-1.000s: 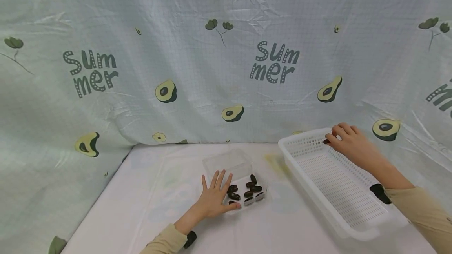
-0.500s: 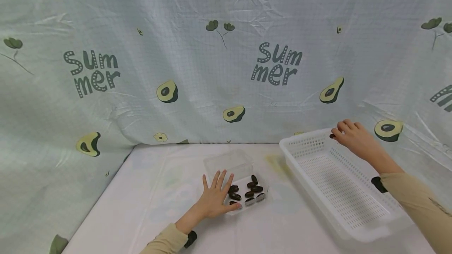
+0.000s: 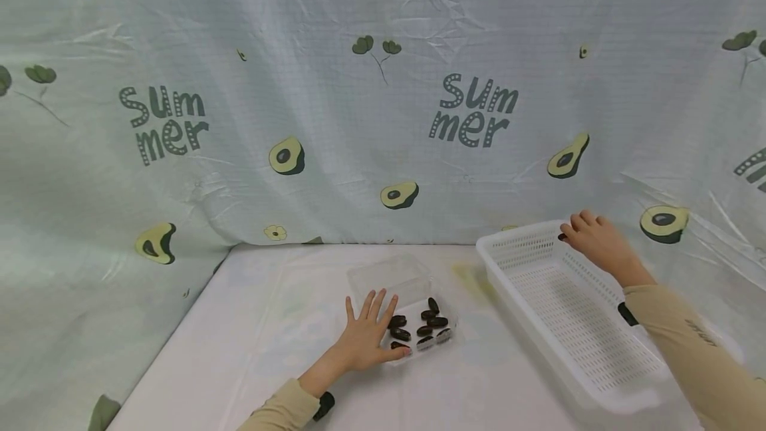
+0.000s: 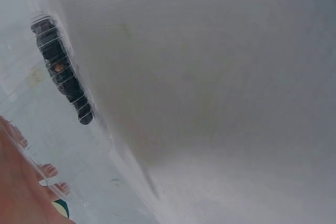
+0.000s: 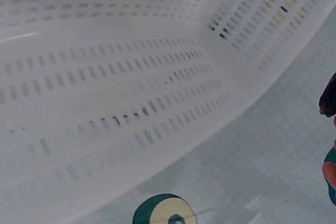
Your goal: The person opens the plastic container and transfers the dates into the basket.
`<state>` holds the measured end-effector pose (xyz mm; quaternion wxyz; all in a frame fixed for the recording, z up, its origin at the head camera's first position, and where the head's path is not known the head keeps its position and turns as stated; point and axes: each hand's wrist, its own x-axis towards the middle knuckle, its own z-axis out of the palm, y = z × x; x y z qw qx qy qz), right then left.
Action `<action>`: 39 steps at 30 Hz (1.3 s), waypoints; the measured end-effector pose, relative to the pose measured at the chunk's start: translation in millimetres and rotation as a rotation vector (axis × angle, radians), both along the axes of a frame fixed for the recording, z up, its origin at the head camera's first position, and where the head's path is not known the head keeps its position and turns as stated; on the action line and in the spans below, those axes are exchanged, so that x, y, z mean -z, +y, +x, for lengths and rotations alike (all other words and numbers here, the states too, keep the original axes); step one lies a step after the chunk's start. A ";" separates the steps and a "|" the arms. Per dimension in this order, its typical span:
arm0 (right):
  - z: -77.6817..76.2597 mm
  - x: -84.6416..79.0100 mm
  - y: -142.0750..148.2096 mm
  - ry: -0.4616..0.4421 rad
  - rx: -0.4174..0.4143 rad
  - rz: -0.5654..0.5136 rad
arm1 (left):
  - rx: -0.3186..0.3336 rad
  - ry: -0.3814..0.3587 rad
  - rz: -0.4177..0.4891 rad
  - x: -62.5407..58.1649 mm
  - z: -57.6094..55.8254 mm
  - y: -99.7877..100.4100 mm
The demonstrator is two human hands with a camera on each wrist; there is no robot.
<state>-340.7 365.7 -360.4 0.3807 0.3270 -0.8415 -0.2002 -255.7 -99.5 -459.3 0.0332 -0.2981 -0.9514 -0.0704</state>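
Observation:
My left hand (image 3: 362,341) rests spread over the left side of a clear plastic box (image 3: 413,322), its thumb along the near edge. Several dark brown dates (image 3: 437,322) lie inside that box, and its clear lid (image 3: 389,278) is folded back behind. Seen from the left wrist, a row of dates (image 4: 58,69) shows through the ribbed wall, with part of the left hand (image 4: 23,182) at lower left. Over the far right corner of a white basket (image 3: 529,314), my right hand (image 3: 601,245) pinches one date (image 3: 562,237). Its tip (image 5: 328,98) shows at the right wrist view's edge.
Slotted walls and floor of the basket (image 5: 157,30) fill much of the right wrist view. A white cloth (image 3: 287,338) covers the table. Behind it hangs a pale curtain (image 3: 335,112) printed with avocados.
The right hand, still pinching the date, has shifted slightly right along the basket's far rim, rising and then lowering a little. The left hand stays on the box.

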 end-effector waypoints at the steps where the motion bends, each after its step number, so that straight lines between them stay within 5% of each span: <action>1: -1.3 2.4 0.3 -0.006 0.005 0.003 | 0.000 -0.001 -0.001 -0.5 0.3 0.0; 20: -6.9 29.3 5.0 -0.206 0.179 0.025 | -0.002 -0.003 -0.003 -2.4 0.5 0.6; 39: -2.8 29.5 4.0 -0.201 0.131 -0.015 | 0.013 0.008 -0.001 0.1 -2.0 -0.5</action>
